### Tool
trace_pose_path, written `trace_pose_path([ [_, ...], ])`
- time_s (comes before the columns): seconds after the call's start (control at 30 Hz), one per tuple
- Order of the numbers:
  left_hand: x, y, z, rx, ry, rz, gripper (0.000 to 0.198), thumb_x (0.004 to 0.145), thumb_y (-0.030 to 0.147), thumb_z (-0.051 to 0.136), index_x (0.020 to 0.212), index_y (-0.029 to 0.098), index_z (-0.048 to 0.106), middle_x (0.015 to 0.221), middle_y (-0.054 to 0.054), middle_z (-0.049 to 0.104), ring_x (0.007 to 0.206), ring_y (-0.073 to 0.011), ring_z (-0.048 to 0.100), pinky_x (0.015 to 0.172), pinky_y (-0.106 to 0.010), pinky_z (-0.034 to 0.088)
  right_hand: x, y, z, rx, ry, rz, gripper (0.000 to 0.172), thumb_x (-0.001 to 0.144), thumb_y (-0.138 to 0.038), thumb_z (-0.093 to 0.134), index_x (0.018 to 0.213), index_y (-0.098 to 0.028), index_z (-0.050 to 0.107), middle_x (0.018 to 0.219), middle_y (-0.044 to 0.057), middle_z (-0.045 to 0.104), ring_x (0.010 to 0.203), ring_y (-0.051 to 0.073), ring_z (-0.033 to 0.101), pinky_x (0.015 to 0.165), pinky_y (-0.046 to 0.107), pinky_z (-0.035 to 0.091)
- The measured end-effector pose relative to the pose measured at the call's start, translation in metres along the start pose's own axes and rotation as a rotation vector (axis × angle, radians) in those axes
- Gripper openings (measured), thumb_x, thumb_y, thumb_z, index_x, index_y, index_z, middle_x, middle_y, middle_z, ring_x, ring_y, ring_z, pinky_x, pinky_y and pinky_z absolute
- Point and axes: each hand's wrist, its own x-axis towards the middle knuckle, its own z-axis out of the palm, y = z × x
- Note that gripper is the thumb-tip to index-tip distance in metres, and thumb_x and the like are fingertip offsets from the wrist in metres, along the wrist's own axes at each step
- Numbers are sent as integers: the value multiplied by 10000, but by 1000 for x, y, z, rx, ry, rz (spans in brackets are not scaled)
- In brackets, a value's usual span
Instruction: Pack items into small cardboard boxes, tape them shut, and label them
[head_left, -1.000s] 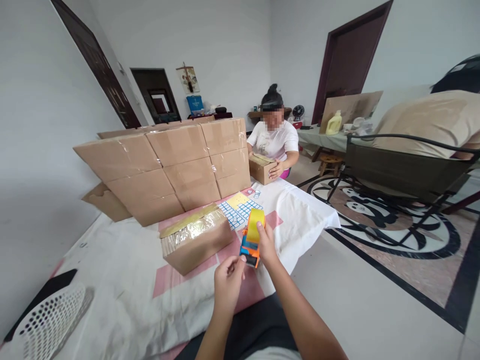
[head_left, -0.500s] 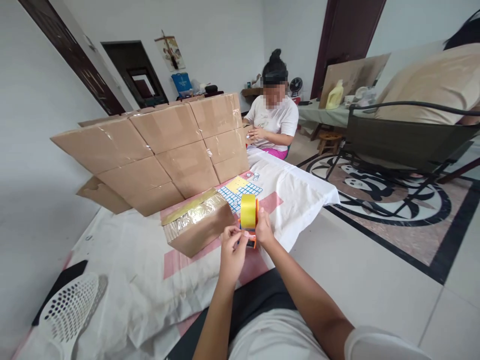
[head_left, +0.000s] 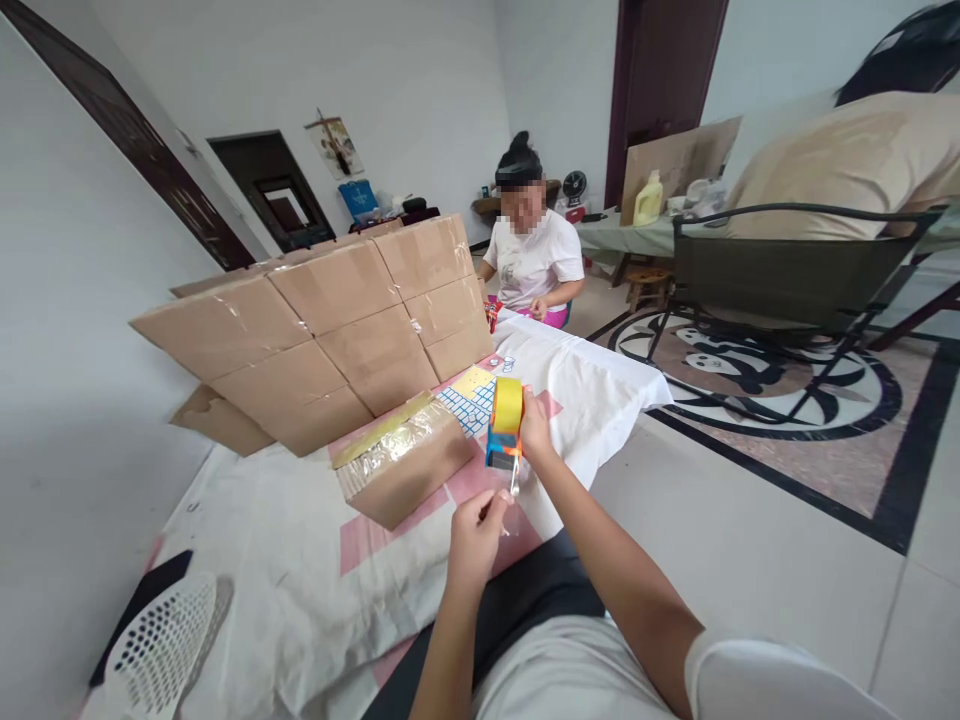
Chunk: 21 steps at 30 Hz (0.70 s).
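Note:
My right hand (head_left: 535, 428) grips a tape dispenser (head_left: 504, 447) with an orange and blue frame and a yellow roll. Just below the dispenser, my left hand (head_left: 480, 530) is closed in a pinch on a narrow strip of clear tape (head_left: 514, 480), which runs up to the dispenser's front. To the left of both hands lies a cardboard box (head_left: 412, 465), its upper side covered with shiny tape. Neither hand touches that box.
Stacked cardboard boxes (head_left: 330, 330) stand along the table's far left side. A white perforated plastic piece (head_left: 161, 640) lies at the near left on the tablecloth (head_left: 277, 560). Across the table sits a person (head_left: 532, 260); another sits in a chair (head_left: 780, 275) at right.
My left hand has moved down and away from the dispenser, drawing out a strip of tape. The dispenser has tilted in my right hand. The person opposite has lowered a hand.

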Motion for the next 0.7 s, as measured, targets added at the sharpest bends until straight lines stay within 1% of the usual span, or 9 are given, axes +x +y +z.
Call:
trace_pose_path([
  [0.07,-1,-3,1,5,1,-8,445,883,531,580,619,175,614,513,43,446,531,-122,456,537,-243,323,1,-5,1,33,-23,17,534,841,-736,534,815,-210,623,673,-16,647,664,191,643,597,295,507],
  [0.17,1,-7,1,12,23,-25,489,863,570,609,570,182,559,504,45,429,526,-116,432,532,-243,301,-6,-14,2,63,-64,18,548,833,-749,535,792,-209,617,641,-18,642,624,186,638,570,286,500],
  [0.33,4,-14,-1,22,49,-56,525,834,616,627,555,175,574,490,34,452,517,-117,415,530,-251,292,-21,-29,4,54,-86,-11,525,809,-725,617,740,-205,599,633,-31,603,589,146,574,544,254,463],
  [0.5,6,-18,-3,53,95,-53,558,810,621,656,500,182,504,511,35,413,562,-114,373,546,-252,276,-30,-31,7,44,-117,-24,514,827,-717,616,770,-207,605,633,-34,573,581,139,548,522,245,446],
  [0.7,5,-18,-3,80,99,-67,575,807,640,657,498,183,495,517,44,350,565,-109,332,531,-255,244,-35,-34,5,37,-135,-33,490,764,-683,715,772,-206,603,646,-37,570,568,131,540,515,242,443],
])
